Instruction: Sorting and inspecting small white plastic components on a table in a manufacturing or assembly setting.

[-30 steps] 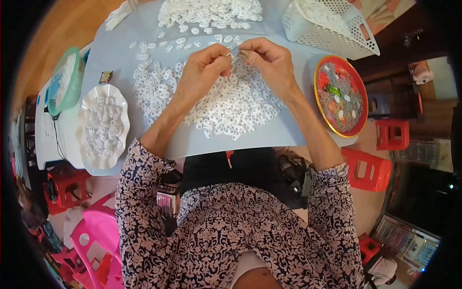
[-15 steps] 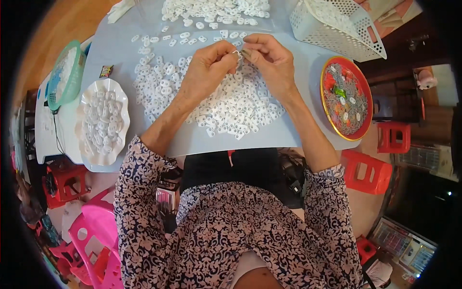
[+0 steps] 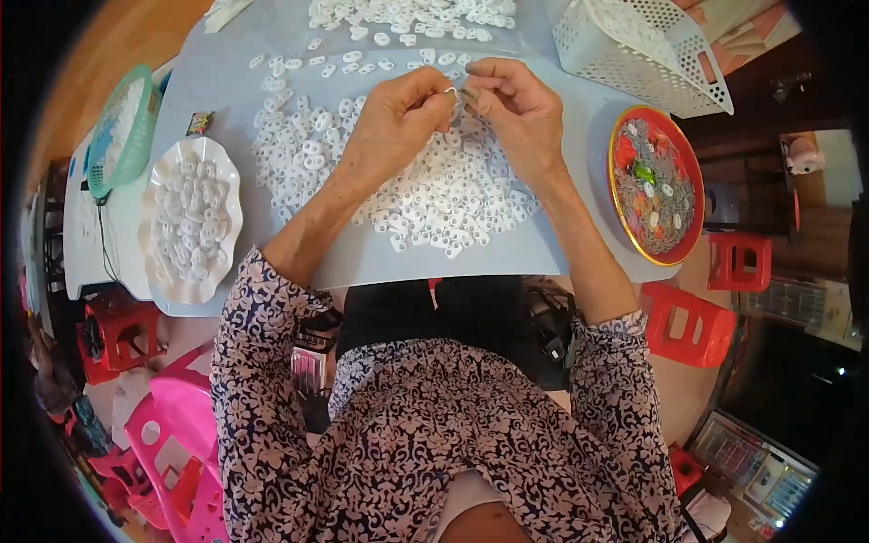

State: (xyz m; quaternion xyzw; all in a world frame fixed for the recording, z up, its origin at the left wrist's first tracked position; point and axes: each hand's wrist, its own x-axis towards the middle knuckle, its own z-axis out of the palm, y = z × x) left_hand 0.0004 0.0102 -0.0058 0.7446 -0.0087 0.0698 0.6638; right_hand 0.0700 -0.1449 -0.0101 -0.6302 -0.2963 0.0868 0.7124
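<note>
Blue-grey surface [image 3: 434, 264]: loose white two-hole pieces [image 3: 444, 204] heaped, plenty left. Scalloped plate [image 3: 184, 289] at left loaded, maybe done ones. Left hand [image 3: 405, 110]: grip pinching small white piece [image 3: 450, 90] over heap, seemingly mid-work. Right hand [image 3: 527, 118]: fingertips drawn together alongside, contents unclear.

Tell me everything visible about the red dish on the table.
The red dish is round and shallow, glossy, perhaps plastic, with a gold rim. It sits open side up at the right edge of the table. Grey pieces crowd it, with some white pieces and a shiny green item. The right hand is apart from it.
</note>
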